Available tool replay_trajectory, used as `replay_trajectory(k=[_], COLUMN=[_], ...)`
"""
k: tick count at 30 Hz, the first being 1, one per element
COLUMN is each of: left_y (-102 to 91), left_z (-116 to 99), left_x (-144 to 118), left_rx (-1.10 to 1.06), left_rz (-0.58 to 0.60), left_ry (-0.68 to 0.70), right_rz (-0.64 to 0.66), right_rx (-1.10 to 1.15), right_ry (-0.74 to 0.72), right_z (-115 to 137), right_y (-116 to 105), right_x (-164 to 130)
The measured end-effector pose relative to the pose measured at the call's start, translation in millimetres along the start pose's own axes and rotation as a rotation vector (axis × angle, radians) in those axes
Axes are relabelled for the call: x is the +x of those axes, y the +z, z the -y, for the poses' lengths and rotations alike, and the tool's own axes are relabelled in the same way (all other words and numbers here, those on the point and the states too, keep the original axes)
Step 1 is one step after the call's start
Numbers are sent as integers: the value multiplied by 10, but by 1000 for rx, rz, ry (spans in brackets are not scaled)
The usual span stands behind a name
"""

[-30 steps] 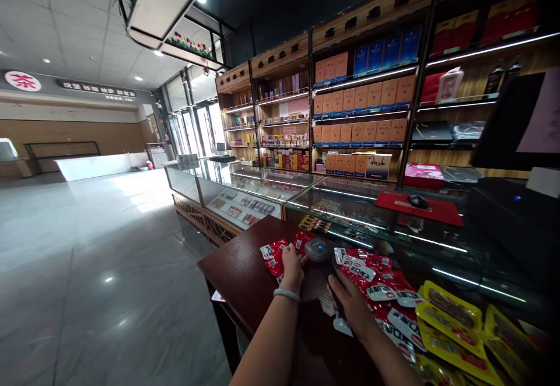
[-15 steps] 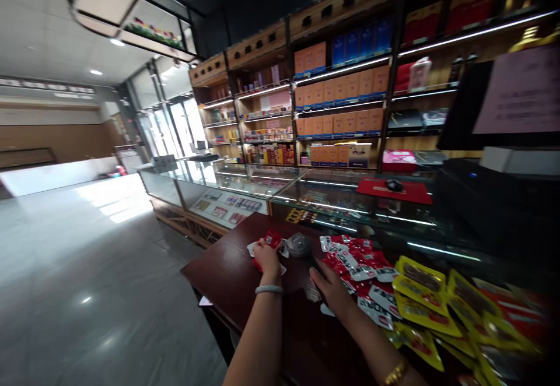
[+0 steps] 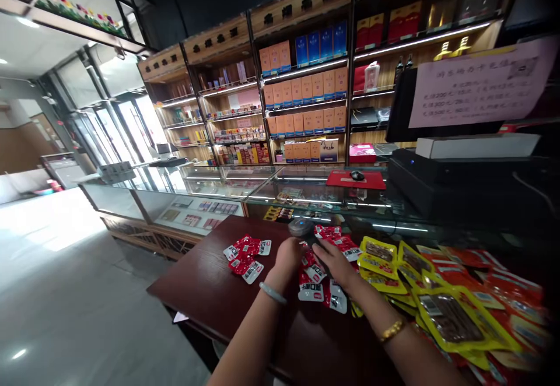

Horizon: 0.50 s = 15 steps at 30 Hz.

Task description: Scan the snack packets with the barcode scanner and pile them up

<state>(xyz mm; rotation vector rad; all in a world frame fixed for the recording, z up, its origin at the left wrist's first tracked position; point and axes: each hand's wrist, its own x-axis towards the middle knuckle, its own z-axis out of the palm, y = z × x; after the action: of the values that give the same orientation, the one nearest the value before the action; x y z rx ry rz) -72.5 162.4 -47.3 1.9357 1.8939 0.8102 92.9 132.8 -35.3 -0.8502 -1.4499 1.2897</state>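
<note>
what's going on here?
A person stands at a dark wooden counter in a shop. Both hands, left hand and right hand, rest on a heap of small red snack packets. A separate small pile of red packets lies to the left; yellow packets are spread to the right.

The person has two bare arms with no sleeves showing. The left hand (image 3: pixel 289 256) has a smooth, pale, round bangle on its wrist. The right hand (image 3: pixel 335 262) has a shiny gold chain bracelet on its wrist. No gloves or rings can be seen on either hand.
</note>
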Motion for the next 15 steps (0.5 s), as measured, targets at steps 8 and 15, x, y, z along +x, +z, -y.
replay_trajectory(k=[8, 15], left_y=[337, 261], left_z=[-156, -21], left_x=[-84, -42], left_rx=[170, 347], left_rz=[41, -55], left_ry=[95, -63], right_rz=[-45, -53], right_rx=[47, 34], right_ry=[72, 64], right_z=[-118, -173], right_y=[-430, -419], right_x=[-248, -283])
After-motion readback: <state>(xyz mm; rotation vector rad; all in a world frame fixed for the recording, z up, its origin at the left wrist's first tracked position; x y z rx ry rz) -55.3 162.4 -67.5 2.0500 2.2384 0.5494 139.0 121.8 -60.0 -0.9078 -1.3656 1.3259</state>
